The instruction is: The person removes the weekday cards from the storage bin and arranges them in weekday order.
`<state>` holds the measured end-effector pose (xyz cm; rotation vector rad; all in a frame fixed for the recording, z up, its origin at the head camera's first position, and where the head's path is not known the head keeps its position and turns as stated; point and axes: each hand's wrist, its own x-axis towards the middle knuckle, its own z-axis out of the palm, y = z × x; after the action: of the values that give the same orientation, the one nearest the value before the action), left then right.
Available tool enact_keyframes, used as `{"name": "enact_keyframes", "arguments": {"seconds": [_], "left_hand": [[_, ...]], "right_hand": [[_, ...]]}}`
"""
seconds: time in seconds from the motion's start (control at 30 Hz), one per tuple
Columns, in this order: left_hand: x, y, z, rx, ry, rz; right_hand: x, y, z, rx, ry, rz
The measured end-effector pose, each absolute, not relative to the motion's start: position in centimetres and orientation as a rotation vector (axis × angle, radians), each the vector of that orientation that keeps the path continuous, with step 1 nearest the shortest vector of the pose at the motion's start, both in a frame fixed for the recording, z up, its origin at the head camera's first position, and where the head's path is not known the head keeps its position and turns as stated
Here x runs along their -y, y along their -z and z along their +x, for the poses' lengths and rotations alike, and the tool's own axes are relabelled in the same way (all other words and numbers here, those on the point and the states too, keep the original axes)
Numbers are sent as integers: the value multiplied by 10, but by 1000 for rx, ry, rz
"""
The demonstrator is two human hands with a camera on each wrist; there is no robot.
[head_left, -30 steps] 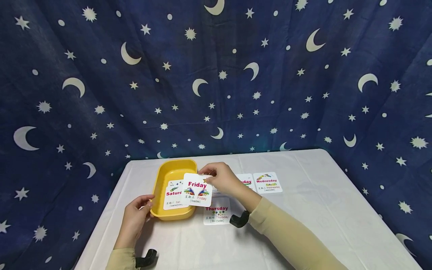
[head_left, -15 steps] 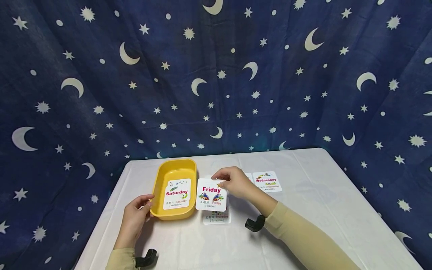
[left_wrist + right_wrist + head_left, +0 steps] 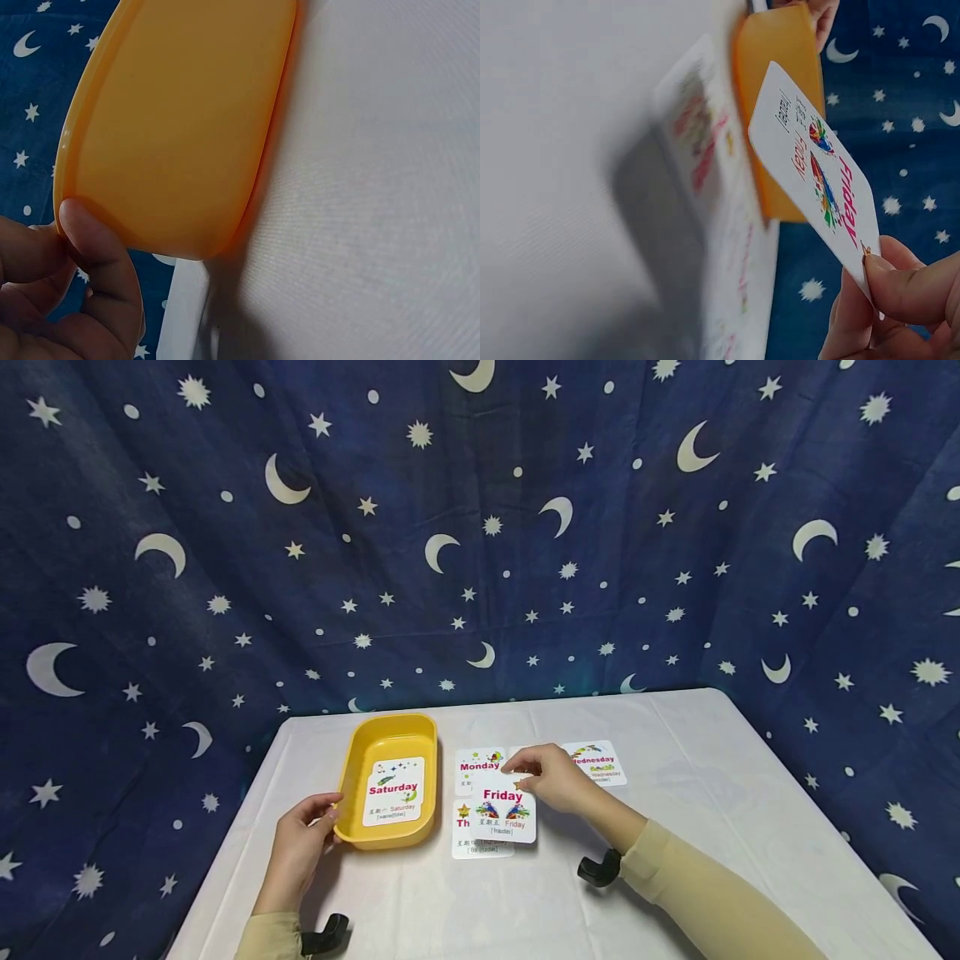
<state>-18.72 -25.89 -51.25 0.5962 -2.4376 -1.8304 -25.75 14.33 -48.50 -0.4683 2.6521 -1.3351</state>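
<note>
In the head view my right hand pinches the Friday card by its upper right corner, thumb on its face. In the right wrist view the Friday card is tilted and raised off the table, over the Thursday card, which it partly covers. My left hand pinches the near left rim of a yellow tray between thumb and fingers, as the left wrist view also shows at the rim. Inside the tray lies the Saturday card, face up.
Behind the Friday card lies the Monday card. The Wednesday card lies farther right, and another card between them is mostly hidden by my right hand. A white cloth covers the table, with a starry blue curtain behind.
My right hand has carried the Friday card rightward out from over the tray, uncovering the Saturday card, to above the Thursday card. The left hand and tray stay in place.
</note>
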Motion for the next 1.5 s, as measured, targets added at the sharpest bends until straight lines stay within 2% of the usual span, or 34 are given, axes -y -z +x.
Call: {"name": "enact_keyframes", "arguments": {"seconds": [0.37,0.77,1.2,1.5], "left_hand": [[259,513,-189,2447,1825,589],[258,516,-189,2417,1843,593],[259,514,-188,2423,1839,588],[260,515,-188,2414,1862,581]], "right_hand": [[-172,504,-258,-2670,1292,-370],[-195,518,-266,-2675,1258,-428],[-205,524,-266,-2720,1188,-374],[-202,528,-264,-2800,1031,-444]]}}
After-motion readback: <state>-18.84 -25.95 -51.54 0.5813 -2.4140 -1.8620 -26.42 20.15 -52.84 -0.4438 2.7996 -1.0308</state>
